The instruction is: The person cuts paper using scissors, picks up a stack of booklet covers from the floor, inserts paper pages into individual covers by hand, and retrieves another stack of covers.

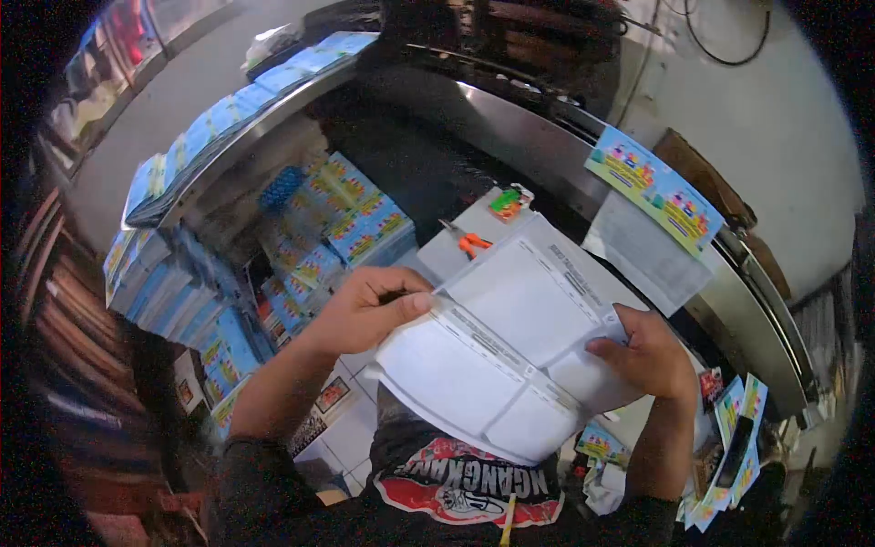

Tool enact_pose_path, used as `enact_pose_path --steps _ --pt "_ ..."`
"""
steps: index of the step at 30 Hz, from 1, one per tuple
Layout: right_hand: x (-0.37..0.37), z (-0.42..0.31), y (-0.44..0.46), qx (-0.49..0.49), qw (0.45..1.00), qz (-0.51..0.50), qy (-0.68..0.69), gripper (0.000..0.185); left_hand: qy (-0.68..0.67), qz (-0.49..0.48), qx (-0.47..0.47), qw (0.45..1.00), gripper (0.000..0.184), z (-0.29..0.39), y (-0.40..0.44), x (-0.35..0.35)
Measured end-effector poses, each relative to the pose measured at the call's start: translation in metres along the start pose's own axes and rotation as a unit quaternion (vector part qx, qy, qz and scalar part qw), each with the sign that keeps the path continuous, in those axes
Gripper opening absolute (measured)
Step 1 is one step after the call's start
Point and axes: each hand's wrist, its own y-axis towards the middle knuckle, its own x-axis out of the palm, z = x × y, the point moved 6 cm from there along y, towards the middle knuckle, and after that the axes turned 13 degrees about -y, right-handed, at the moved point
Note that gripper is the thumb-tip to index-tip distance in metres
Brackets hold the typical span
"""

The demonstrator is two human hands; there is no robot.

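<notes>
Printed paper (524, 296) stretches between the left hand (383, 305) and right hand (654, 354), each gripping an edge.

The person's left hand (378, 310) has its fingertips hidden beneath the white sheets (538, 292); the right hand (654, 354) likewise has fingers partly out of sight behind the paper. The fine print on the sheets is too small to read, and their number cannot be told. They cover part of the pale tabletop (442, 260), at whose far edge a green-and-orange item (508, 205) is too blurred to name. The view's bottom edge cuts off the dark shirt (469, 483); its top edge crops a hanging cable (729, 63).
</notes>
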Motion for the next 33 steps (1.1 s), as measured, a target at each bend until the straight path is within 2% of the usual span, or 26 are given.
enact_pose_path --steps 2,4,5,8,9,10,11,13,16,18,20,21,22,24,25,28,29,32,33 --pt "-0.009 0.005 -0.017 0.026 0.999 0.021 -0.030 0.024 0.020 -0.006 -0.034 0.999 0.018 -0.008 0.009 0.013" --pt "-0.012 0.014 -0.030 0.027 0.999 0.027 -0.023 0.024 0.071 -0.044 0.049 0.995 0.019 -0.003 0.019 0.028" --pt "-0.013 0.017 -0.036 0.019 0.999 0.030 -0.016 0.025 0.068 -0.053 0.049 0.995 0.019 -0.007 0.022 0.032" --pt "-0.026 0.020 -0.051 0.057 0.997 0.036 -0.023 0.026 0.033 -0.041 0.000 0.999 0.021 -0.023 0.029 0.038" --pt "-0.029 0.022 -0.052 0.060 0.997 0.038 -0.025 0.026 0.016 -0.030 -0.042 0.999 0.020 -0.029 0.032 0.039" --pt "-0.034 0.022 -0.055 0.044 0.997 0.056 -0.037 0.026 -0.003 -0.021 -0.085 0.996 0.020 -0.037 0.035 0.042" --pt "-0.039 0.023 -0.059 0.032 0.996 0.074 -0.048 0.025 -0.008 -0.029 -0.087 0.996 0.020 -0.043 0.038 0.045" --pt "-0.053 0.019 -0.061 0.048 0.992 0.092 -0.079 0.025 0.157 0.022 0.035 0.987 0.018 -0.041 0.046 0.042" --pt "-0.053 0.006 -0.076 0.078 0.980 0.135 -0.125 0.023 0.192 0.033 0.043 0.980 0.017 -0.053 0.056 0.043" --pt "-0.038 -0.019 -0.093 -0.019 0.931 0.219 -0.292 0.026 0.159 0.037 0.061 0.985 0.014 -0.079 0.065 0.042" --pt "-0.010 -0.037 -0.101 -0.087 0.914 0.233 -0.320 0.030 0.185 0.016 0.119 0.975 0.013 -0.092 0.074 0.044" --pt "0.008 -0.034 -0.102 -0.088 0.903 0.190 -0.375 0.034 0.185 0.054 0.086 0.977 0.012 -0.102 0.075 0.042" --pt "0.014 -0.029 -0.102 -0.085 0.904 0.186 -0.375 0.034 0.182 0.052 0.083 0.978 0.012 -0.107 0.075 0.042" --pt "0.014 -0.026 -0.109 -0.086 0.876 0.263 -0.395 0.034 0.196 0.019 0.077 0.977 0.011 -0.115 0.075 0.042" --pt "0.013 -0.026 -0.111 -0.085 0.870 0.271 -0.403 0.035 0.188 -0.006 0.129 0.974 0.010 -0.110 0.076 0.044" --pt "0.009 -0.021 -0.114 -0.080 0.866 0.304 -0.389 0.033 0.126 -0.004 0.175 0.976 0.009 -0.086 0.077 0.043" --pt "0.006 -0.020 -0.115 -0.083 0.863 0.308 -0.392 0.033 0.160 -0.020 0.213 0.964 0.010 -0.075 0.079 0.044" --pt "-0.011 -0.018 -0.117 -0.061 0.871 0.337 -0.354 0.031 0.133 -0.063 0.208 0.967 0.011 -0.051 0.081 0.053" --pt "-0.019 -0.023 -0.120 -0.050 0.871 0.366 -0.324 0.025 0.140 -0.076 0.239 0.958 0.012 -0.050 0.081 0.055"
